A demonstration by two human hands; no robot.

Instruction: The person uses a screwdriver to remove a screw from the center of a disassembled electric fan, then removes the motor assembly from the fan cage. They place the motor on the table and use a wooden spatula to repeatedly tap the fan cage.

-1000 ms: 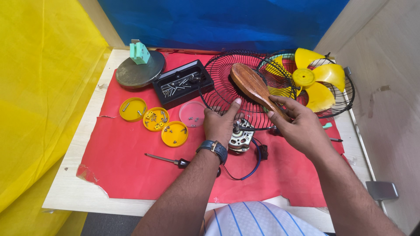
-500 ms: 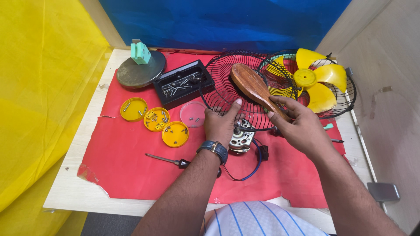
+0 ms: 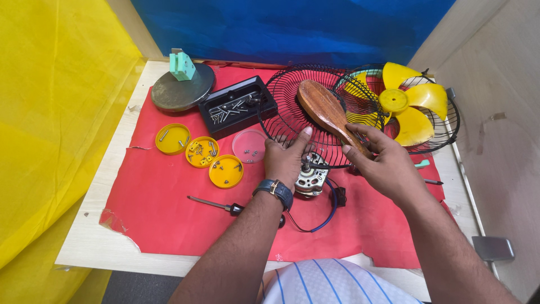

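Observation:
My right hand (image 3: 383, 165) grips the handle of a brown wooden brush (image 3: 324, 110), whose oval head lies over a black wire fan guard (image 3: 292, 95). My left hand (image 3: 287, 159), with a dark wristwatch, rests on a small fan motor (image 3: 310, 179) and touches the guard's lower rim. A blue and black wire (image 3: 324, 213) loops out from the motor. Behind the brush a yellow fan blade (image 3: 408, 101) sits in a second black guard (image 3: 447, 121).
A black tray of screws (image 3: 237, 107), three yellow lids with small parts (image 3: 201, 152), a clear dish (image 3: 248, 146) and a screwdriver (image 3: 216, 205) lie on the red sheet (image 3: 157, 202). A round grey base with a green block (image 3: 181, 84) stands at the back left.
My left hand has slid slightly lower onto the motor; the brush and my right hand stay nearly where they were.

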